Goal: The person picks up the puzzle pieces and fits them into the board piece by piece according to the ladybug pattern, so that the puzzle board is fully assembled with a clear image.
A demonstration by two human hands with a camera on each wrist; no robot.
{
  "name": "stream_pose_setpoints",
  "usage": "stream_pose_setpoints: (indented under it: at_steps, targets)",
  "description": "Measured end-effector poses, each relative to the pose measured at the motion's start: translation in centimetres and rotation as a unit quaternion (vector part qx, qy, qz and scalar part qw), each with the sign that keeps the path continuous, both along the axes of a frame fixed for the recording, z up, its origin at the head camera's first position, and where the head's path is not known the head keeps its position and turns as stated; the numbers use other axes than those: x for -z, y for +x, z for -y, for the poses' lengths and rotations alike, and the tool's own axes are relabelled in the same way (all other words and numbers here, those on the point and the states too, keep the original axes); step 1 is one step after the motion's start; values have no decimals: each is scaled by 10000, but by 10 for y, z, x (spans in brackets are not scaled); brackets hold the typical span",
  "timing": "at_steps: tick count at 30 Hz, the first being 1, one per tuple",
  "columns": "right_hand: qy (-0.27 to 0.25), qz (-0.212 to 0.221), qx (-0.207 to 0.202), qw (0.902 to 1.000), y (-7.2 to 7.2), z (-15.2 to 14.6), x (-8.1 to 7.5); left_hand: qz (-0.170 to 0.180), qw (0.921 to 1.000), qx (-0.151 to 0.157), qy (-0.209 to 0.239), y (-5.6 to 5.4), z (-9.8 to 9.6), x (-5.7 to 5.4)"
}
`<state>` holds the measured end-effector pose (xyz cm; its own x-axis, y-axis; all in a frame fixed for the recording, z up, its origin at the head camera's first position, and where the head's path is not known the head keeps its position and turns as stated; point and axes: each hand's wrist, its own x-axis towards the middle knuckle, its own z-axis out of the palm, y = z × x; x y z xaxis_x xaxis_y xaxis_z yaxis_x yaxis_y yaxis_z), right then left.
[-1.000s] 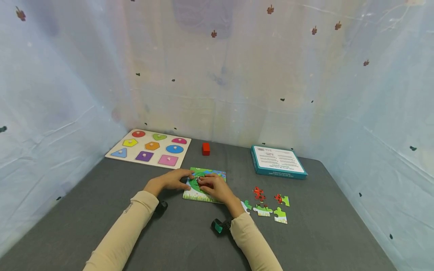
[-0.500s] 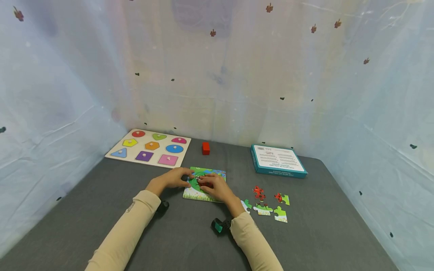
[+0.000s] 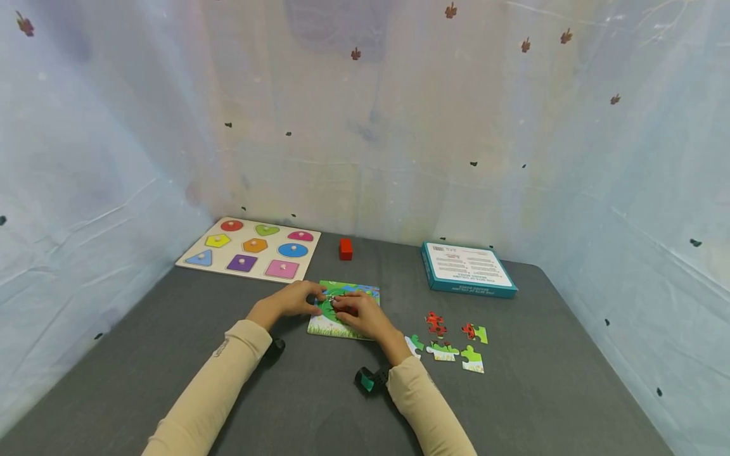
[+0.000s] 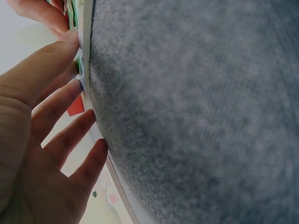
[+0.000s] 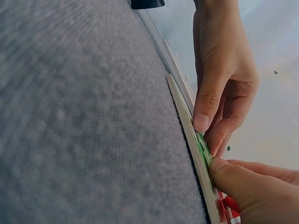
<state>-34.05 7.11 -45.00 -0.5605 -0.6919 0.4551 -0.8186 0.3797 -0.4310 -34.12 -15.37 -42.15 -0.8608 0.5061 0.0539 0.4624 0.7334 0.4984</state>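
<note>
A colourful puzzle board (image 3: 333,329) with a green picture and a grassy lower edge lies flat on the dark table. My left hand (image 3: 292,299) rests at its left side, with thumb and fingertips touching the board. In the left wrist view the fingers of that hand (image 4: 51,126) are fairly straight and spread. My right hand (image 3: 367,316) reaches over the board's middle, thumb and fingers curled round a red jigsaw piece (image 3: 348,311) at its surface. That piece is mostly hidden under the hand. In the right wrist view the right thumb (image 5: 233,177) is close to the left fingertips.
Several loose jigsaw pieces lie right of the board, among them a red one (image 3: 436,322) and a green-white one (image 3: 472,359). A shape-peg board (image 3: 256,261) is at the back left, a red block (image 3: 345,249) behind, and a teal box (image 3: 469,269) at the back right.
My left hand has shifted very slightly right along the board, its fingertips still at the left part. The right hand stays in place on the piece.
</note>
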Motion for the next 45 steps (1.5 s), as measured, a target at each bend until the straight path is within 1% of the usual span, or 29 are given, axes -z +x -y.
stream_pose_setpoints:
  at_steps: [4,9,17,24,26,32,36,40,42,45]
  targets:
    - [41,-91,29,9999,0,-1,1,-11,10000,23,5,0,-1,1]
    - [134,-158,153,9997,1,-2,3,-95,9999,137,-45,-1,-1,3]
    - [148,-461,260,9985,0,1,5,-121,9997,217,-23,-1,0,0]
    - [288,-565,404,9972,2,6,2,-113,9996,248,28,-2,2,0]
    - [368,-617,461,9963,3,7,0,-186,9994,303,6,-2,2,0]
    - [570,-686,579,9943,5,6,-1,-135,9996,247,-17,-2,0,1]
    - [556,-692,570,9944,5,5,0,-136,9996,231,-33,-1,-2,2]
    - [531,-740,558,9943,4,7,0,-178,9996,226,-81,1,-1,1]
    - [579,-887,593,9926,4,10,1,-194,9995,237,-112,2,1,0]
    - [679,-1226,679,9878,5,12,1,-194,9993,283,-153,1,1,-1]
